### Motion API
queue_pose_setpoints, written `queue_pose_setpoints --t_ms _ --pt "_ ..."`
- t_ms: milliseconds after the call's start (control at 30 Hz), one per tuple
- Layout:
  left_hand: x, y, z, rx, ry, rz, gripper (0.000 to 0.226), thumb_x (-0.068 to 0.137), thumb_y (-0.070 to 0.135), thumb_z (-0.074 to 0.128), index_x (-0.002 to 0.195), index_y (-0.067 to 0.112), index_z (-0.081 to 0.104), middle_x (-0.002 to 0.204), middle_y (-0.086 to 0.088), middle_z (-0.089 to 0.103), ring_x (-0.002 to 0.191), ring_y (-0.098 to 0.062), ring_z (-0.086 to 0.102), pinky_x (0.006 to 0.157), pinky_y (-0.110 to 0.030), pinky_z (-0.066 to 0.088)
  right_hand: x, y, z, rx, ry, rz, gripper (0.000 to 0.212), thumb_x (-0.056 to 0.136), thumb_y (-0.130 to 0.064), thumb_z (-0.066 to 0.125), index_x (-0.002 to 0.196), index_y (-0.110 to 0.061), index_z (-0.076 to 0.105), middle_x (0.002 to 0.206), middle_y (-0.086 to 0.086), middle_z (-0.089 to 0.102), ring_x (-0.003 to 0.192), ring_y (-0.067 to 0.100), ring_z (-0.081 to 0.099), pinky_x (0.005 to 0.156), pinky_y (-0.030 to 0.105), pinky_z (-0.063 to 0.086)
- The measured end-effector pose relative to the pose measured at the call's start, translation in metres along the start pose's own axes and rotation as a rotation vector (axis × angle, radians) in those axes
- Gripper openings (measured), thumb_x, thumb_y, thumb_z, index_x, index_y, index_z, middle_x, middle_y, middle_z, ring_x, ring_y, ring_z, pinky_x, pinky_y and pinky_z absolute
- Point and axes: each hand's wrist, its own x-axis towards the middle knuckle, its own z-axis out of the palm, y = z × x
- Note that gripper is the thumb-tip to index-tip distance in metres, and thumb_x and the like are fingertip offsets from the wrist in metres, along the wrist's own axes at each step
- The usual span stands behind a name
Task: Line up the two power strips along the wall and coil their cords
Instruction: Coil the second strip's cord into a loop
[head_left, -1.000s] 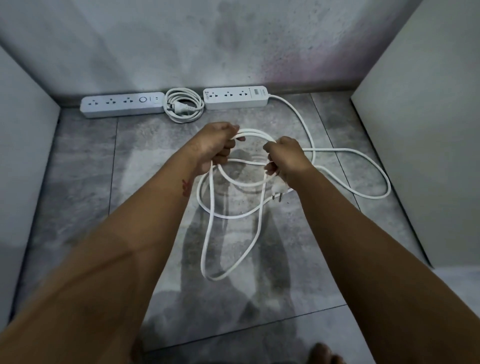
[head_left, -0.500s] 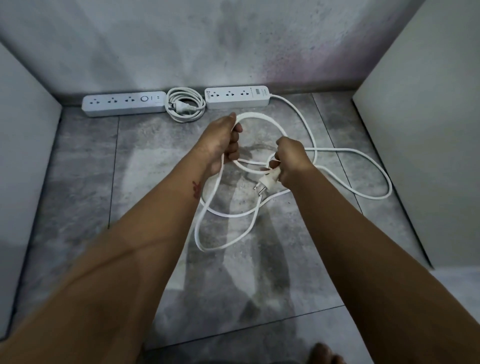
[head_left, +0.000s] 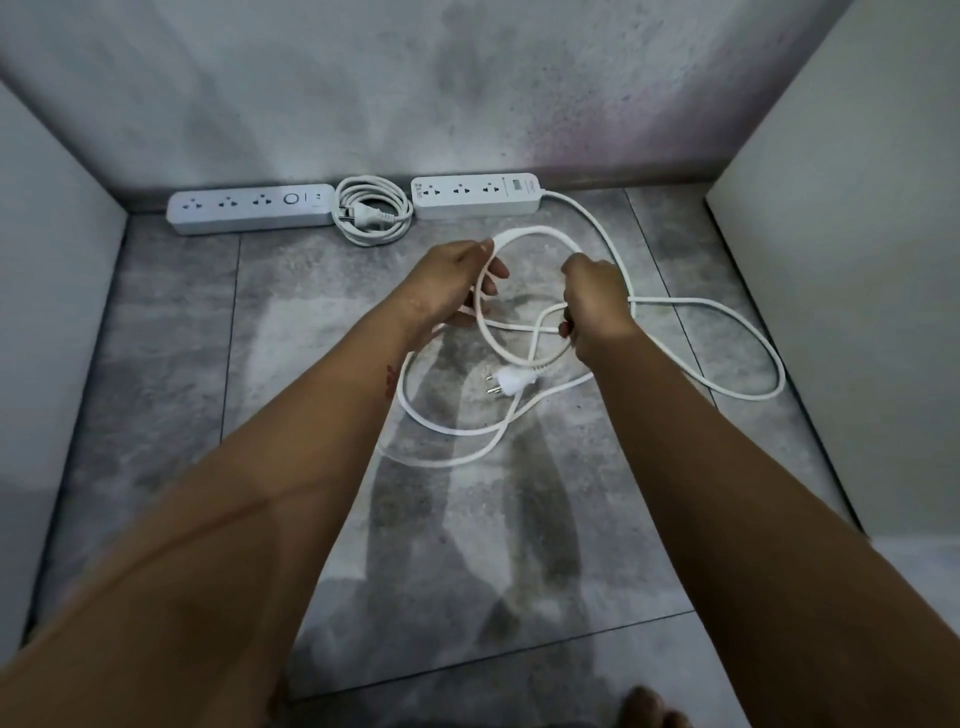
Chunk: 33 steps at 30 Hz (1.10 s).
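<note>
Two white power strips lie end to end against the back wall: the left strip (head_left: 250, 209) and the right strip (head_left: 477, 195). Between them rests the left strip's cord (head_left: 372, 215), wound into a tight coil with its plug in the middle. The right strip's long white cord (head_left: 727, 317) sprawls over the floor in loose loops. My left hand (head_left: 452, 283) grips one side of a raised loop of that cord. My right hand (head_left: 595, 299) grips the other side. The cord's plug (head_left: 511, 383) hangs below my right hand, prongs pointing left.
The floor is grey tile (head_left: 156, 389), closed in by a stained back wall (head_left: 415, 93) and pale side panels on the left (head_left: 47, 260) and right (head_left: 857, 260). A bare foot (head_left: 649, 709) shows at the bottom edge.
My hands have moved apart, stretching a wider loop between them. The plug has slipped out from my right hand and now dangles lower; the trailing loops have been drawn up towards my hands.
</note>
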Motion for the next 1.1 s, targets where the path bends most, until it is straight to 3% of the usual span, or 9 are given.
queue_pose_setpoints --t_ms 133,267,400,467,567,733,800,967,1100 --pt "-0.003 -0.016 -0.005 0.162 0.024 -0.005 0.038 0.105 0.036 0.037 0.096 0.008 0.063 0.073 -0.005 0.052 0.050 -0.017 0.048 0.045 -0.022 0.044 0.008 -0.004 -0.008 0.063 0.101 -0.013 0.028 0.091 -0.021 0.038 0.112 -0.008 0.053 0.073 0.000 0.043 0.060 0.016 0.041 0.061 0.033 0.036" --pt "-0.006 -0.021 -0.004 0.204 0.015 0.009 0.043 0.104 0.038 0.037 0.082 0.011 0.060 0.059 -0.005 0.040 0.045 -0.016 0.033 0.046 -0.023 0.029 0.012 -0.008 -0.013 0.204 0.164 -0.022 0.017 0.091 -0.018 0.039 0.100 -0.011 0.052 0.068 -0.002 0.040 0.055 0.013 0.037 0.056 0.031 0.034" --pt "-0.012 -0.018 -0.001 0.086 -0.115 -0.193 0.058 0.102 0.052 0.032 0.088 0.009 0.069 0.060 -0.005 0.057 0.042 -0.014 0.051 0.044 -0.020 0.043 0.008 -0.012 -0.012 0.455 0.145 0.007 0.012 0.094 -0.015 0.038 0.095 -0.014 0.050 0.066 -0.002 0.032 0.049 0.012 0.028 0.047 0.026 0.029" --pt "-0.015 -0.017 0.000 -0.072 -0.257 -0.323 0.067 0.099 0.059 0.028 0.101 0.006 0.069 0.073 -0.008 0.070 0.054 -0.018 0.065 0.052 -0.028 0.056 0.004 -0.014 -0.010 0.534 0.131 0.006 0.013 0.094 -0.015 0.039 0.086 -0.015 0.049 0.061 -0.003 0.031 0.046 0.011 0.028 0.046 0.026 0.029" --pt "-0.015 -0.016 0.004 -0.346 -0.377 -0.439 0.071 0.098 0.062 0.025 0.122 0.005 0.060 0.113 -0.014 0.072 0.094 -0.030 0.072 0.075 -0.041 0.059 -0.003 -0.015 -0.004 0.741 0.091 0.046 0.025 0.096 -0.013 0.039 0.071 -0.018 0.038 0.051 -0.005 0.025 0.039 0.010 0.022 0.045 0.025 0.027" --pt "-0.010 -0.016 0.017 -0.549 -0.137 -0.343 0.056 0.102 0.049 0.033 0.126 0.007 0.060 0.127 -0.007 0.066 0.112 -0.024 0.065 0.088 -0.041 0.056 -0.018 -0.014 0.011 1.008 -0.040 0.161 0.030 0.100 -0.018 0.036 0.070 -0.018 0.032 0.050 -0.002 0.026 0.039 0.013 0.024 0.049 0.025 0.035" --pt "-0.009 -0.015 0.021 -0.639 -0.068 -0.310 0.046 0.104 0.045 0.033 0.122 0.013 0.061 0.119 -0.006 0.070 0.111 -0.021 0.065 0.088 -0.039 0.053 -0.025 -0.013 0.016 0.979 -0.054 0.183 0.033 0.101 -0.017 0.036 0.068 -0.015 0.034 0.051 0.001 0.032 0.038 0.014 0.034 0.054 0.029 0.042" --pt "-0.002 -0.010 0.018 -0.750 0.158 -0.199 0.032 0.105 0.036 0.036 0.117 0.015 0.057 0.082 -0.002 0.074 0.080 -0.017 0.069 0.067 -0.026 0.053 -0.030 0.006 0.021 0.377 -0.120 0.202 0.027 0.099 -0.018 0.042 0.072 -0.018 0.049 0.071 0.000 0.050 0.065 0.014 0.047 0.064 0.027 0.038" --pt "0.003 -0.007 0.014 -0.771 0.249 -0.139 0.021 0.104 0.027 0.042 0.098 0.012 0.056 0.054 0.002 0.051 0.048 -0.013 0.054 0.064 -0.031 0.054 -0.029 0.020 0.022 0.247 -0.272 0.285 0.019 0.098 -0.024 0.049 0.081 -0.021 0.056 0.082 -0.003 0.053 0.076 0.014 0.051 0.067 0.026 0.039"
